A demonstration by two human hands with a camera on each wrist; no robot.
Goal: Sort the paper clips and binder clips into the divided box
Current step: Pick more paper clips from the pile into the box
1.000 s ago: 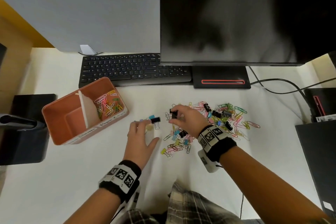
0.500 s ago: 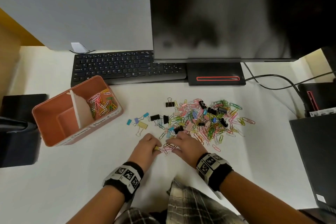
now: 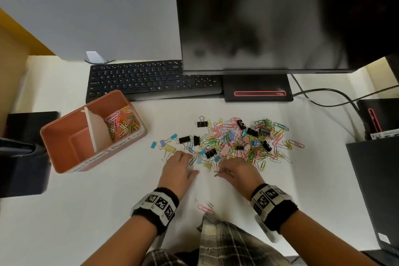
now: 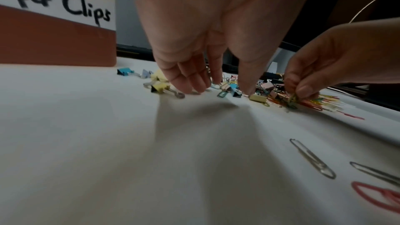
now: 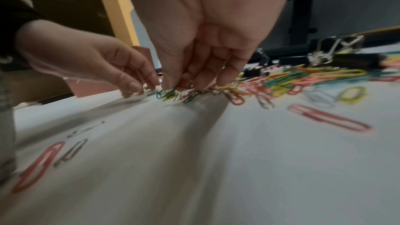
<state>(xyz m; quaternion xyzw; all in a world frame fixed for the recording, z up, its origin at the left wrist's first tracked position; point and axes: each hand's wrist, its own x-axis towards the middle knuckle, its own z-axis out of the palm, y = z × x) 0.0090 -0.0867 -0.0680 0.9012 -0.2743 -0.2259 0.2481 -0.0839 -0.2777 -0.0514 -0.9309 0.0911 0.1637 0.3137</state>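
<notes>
The orange divided box stands at the left, with a white divider and coloured paper clips in its right compartment; the left compartment looks bare. A mixed pile of paper clips and binder clips covers the middle of the white table. My left hand rests its fingertips on the table at the pile's near-left edge, beside a yellow binder clip, and holds nothing I can see. At the pile's near edge, my right hand pinches a small bunch of paper clips.
A black keyboard and the monitor stand lie behind the pile. Dark devices sit at the left and right table edges. A few loose paper clips lie near my body. The box label reads "Paper Clips".
Both hands have drawn back from the pile's far-left side to its near edge. My right hand has let go of a black binder clip and now pinches paper clips.
</notes>
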